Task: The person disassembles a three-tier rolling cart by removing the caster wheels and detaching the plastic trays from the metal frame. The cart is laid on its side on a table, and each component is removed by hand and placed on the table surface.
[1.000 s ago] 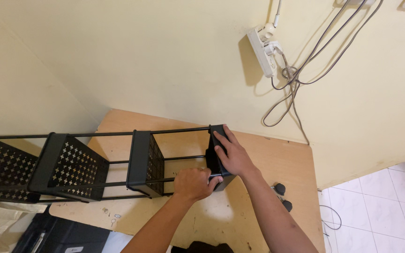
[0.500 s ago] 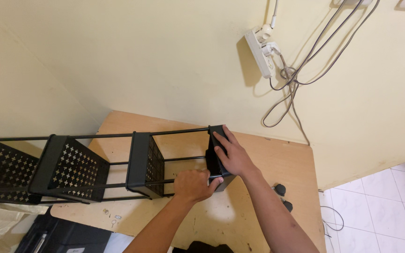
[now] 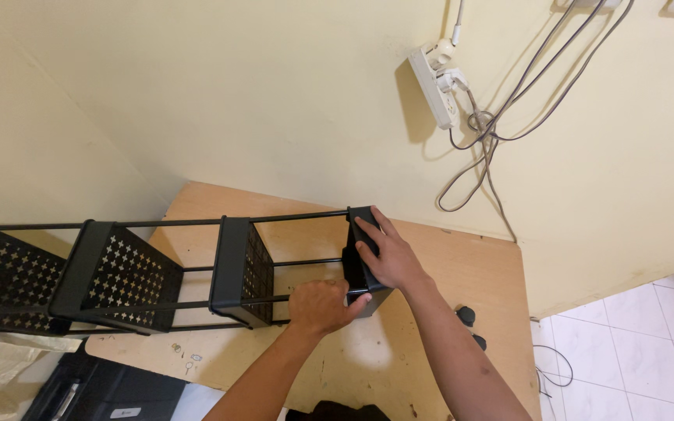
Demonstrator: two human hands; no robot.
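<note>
Pale yellow painted walls meet in a corner behind a bare plywood board point(image 3: 462, 269), its surface matte, scuffed and light brown. Across the board lies a long black metal shelf rack point(image 3: 150, 273) on its side, built of thin round rods that run through flat trays whose panels are punched with small star-shaped holes. The left hand point(image 3: 320, 306) is curled into a fist around one of the lower rods, just beside the end tray point(image 3: 360, 265), a smooth solid-sided black piece at the rack's right end. The right hand point(image 3: 388, 257) lies over that end tray, fingers together and pressed flat against its outer face, thumb on the near side. Two small black caster wheels point(image 3: 470, 326) sit on the board near the right forearm. On the wall above hangs a white power strip point(image 3: 437, 78) with grey cables point(image 3: 501, 109) looping down
</note>
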